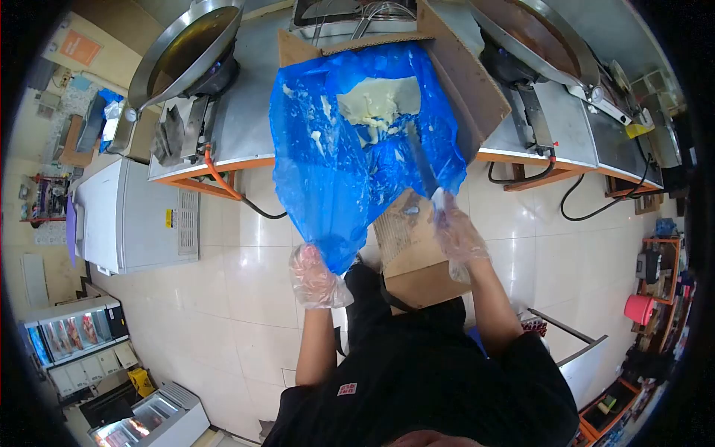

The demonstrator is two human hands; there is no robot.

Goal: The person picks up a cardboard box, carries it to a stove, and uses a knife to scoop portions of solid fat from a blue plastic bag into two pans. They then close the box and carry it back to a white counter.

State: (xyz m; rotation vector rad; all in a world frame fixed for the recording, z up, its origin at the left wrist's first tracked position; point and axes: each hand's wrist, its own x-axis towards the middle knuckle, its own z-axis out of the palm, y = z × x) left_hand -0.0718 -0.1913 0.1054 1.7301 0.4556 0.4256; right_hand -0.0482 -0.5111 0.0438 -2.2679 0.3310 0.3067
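My left hand [320,276], in a clear plastic glove, is closed on the lower corner of a blue plastic liner [313,179]. The liner spreads out of an open cardboard box [469,82] and is smeared with pale yellow bits. Inside it lies a pale yellow block of fat [380,100], crumbled along its near side. My right hand [456,235], gloved too, grips the handle of a knife [423,160]. The blade points away from me, its tip by the block's near right edge. The handle is mostly hidden in my fingers.
Woks stand on burners at left [186,56] and right [532,37] of the metal table [253,112]. A cardboard flap [417,257] hangs toward me. Hoses [223,179] run below the table edge. A white chest freezer [126,216] stands at left.
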